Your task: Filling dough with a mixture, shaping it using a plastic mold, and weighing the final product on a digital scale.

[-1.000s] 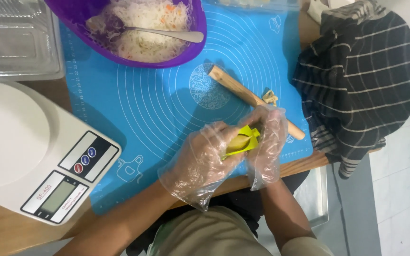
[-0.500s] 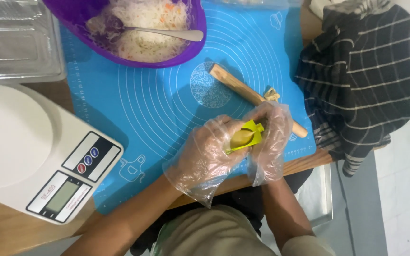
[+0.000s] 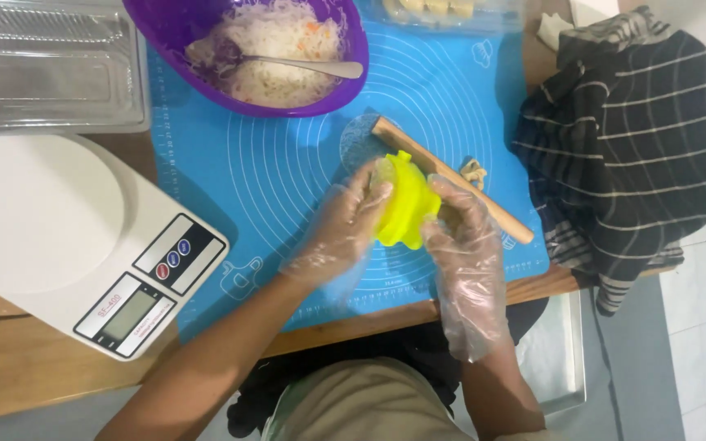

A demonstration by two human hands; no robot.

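hands: left hand [image 3: 345, 224] and right hand [image 3: 459, 224], both gloved, clamp the yellow dumpling press [image 3: 406, 204] closed
location: held above blue mat [image 3: 288, 171], beside rolling pin [image 3: 451, 180]
risk: uneven squeeze likely pushes filling out the seam; slick gloves may slip

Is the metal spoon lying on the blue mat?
No, the spoon rests inside the purple bowl on the shredded filling, with its handle over the rim, not on the blue mat.

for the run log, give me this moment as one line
left hand: gloved, on yellow-green press mold | right hand: gloved, on mold | mold: folded shut above blue mat | rolling pin: behind mold
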